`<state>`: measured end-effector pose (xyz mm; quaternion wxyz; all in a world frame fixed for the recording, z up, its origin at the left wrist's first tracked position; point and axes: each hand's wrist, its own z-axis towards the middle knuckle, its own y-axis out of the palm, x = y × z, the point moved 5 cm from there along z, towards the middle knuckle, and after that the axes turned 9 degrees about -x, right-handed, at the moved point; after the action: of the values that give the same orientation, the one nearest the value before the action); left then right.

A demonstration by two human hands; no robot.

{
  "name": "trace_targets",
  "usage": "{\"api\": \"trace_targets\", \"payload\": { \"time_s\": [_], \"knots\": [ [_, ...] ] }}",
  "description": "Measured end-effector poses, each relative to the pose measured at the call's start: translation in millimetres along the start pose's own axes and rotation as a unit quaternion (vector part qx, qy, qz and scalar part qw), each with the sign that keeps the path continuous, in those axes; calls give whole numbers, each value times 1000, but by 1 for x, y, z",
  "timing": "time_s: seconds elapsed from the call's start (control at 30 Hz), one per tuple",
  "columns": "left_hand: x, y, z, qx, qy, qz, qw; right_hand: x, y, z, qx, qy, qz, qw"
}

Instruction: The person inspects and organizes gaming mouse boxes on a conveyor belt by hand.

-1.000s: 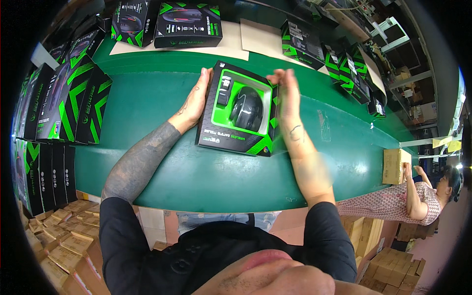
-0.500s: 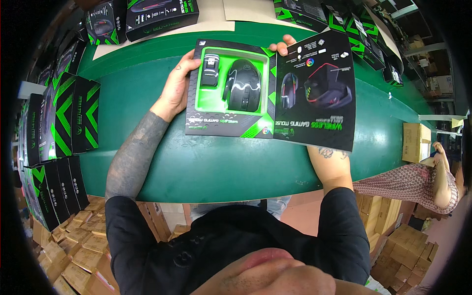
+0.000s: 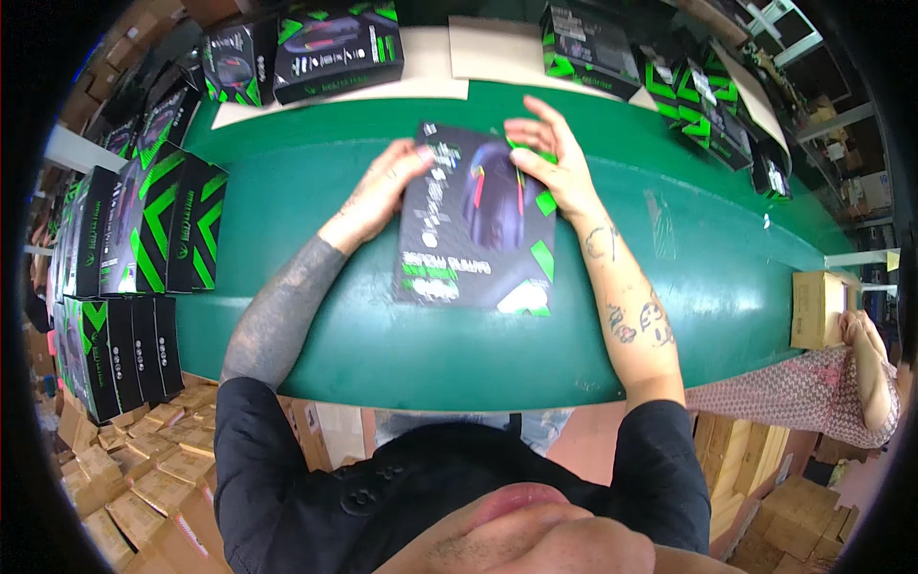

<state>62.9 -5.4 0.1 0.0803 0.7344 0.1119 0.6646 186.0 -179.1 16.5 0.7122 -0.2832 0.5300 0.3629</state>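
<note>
A black gaming mouse box (image 3: 449, 206) with green accents and a picture of a mouse is upside down to me, held above the green table. Its front flap lies closed over the window, so the mouse inside is hidden. My left hand (image 3: 378, 187) grips the box along its left edge, thumb on the front face. At the upper right corner, my right hand (image 3: 559, 163) has its thumb against the front and some fingers at the far edge; its forefinger stretches out. The box is slightly smeared by motion.
Similar boxes (image 3: 153, 220) stand stacked along the left, with more boxes (image 3: 339, 53) on cardboard sheets (image 3: 497, 53) at the far side. Further boxes (image 3: 708, 115) lie at far right. A person (image 3: 865, 373) at the right handles a brown carton (image 3: 818, 311). Cartons (image 3: 153, 469) fill the lower left.
The front flap, held open to the right before, now covers the window. My right hand has come from behind the flap to the box's upper right corner. The box has shifted slightly right and nearer.
</note>
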Motion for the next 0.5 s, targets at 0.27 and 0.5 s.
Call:
{"api": "trace_targets", "payload": {
  "time_s": [0.27,0.5],
  "knots": [
    [27,-41,-2,132,223,-192,947,19,-32,-1,177,24,204,963],
    [11,-10,5,35,131,190,973,-16,-28,36,175,-7,-565,806]
  ]
}}
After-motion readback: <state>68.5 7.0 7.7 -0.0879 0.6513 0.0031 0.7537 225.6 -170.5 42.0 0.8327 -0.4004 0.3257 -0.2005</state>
